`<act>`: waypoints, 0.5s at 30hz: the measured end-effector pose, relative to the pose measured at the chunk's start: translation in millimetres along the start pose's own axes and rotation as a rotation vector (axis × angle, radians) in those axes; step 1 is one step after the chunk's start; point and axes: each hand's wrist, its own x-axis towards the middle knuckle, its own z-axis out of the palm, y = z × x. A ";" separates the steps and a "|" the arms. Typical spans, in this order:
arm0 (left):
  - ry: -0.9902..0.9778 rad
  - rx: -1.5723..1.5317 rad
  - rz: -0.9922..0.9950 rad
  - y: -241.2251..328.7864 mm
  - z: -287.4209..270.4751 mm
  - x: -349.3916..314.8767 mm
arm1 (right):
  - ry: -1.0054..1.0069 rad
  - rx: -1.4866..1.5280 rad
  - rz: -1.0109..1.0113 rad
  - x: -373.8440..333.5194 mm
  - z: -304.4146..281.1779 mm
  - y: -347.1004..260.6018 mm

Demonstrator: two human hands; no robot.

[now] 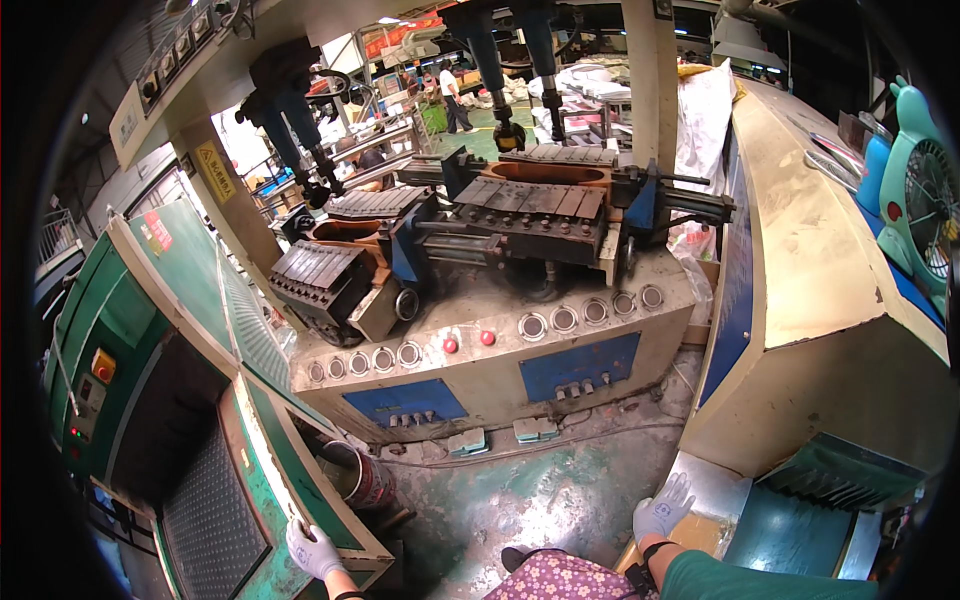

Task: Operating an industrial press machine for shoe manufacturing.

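Observation:
My left hand [313,550], in a pale glove, curls over the worn beige rim [285,470] of a green machine at the lower left. Its thumb and forefinger bend round with a dark gap between them. My right hand [663,510], gloved too, lies with fingers stretched beside the metal side plate [712,482] of a conveyor on the right, over a tan board [700,540]. Nothing shows in that hand. Ahead stands a beige press machine [480,340] carrying several slatted metal clamp blocks [535,198] with orange-brown moulds [550,173].
Green belt [790,530] runs from the large beige housing [830,300] at right. A bucket [360,475] stands on the floor near the green machine. Two foot pedals [535,430] lie before the press. A green fan [925,190] sits at far right. People [455,95] stand far back.

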 end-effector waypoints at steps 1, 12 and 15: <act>0.000 0.000 0.001 -0.1 0.4 -0.2 | 0.004 0.003 0.000 -0.2 -1.3 -0.3; 0.028 0.007 0.011 -8.4 6.7 0.0 | -0.004 0.021 0.000 0.6 -1.8 -0.7; 0.019 -0.003 0.012 -5.1 5.4 -0.2 | -0.012 0.009 0.005 0.5 -2.2 -0.3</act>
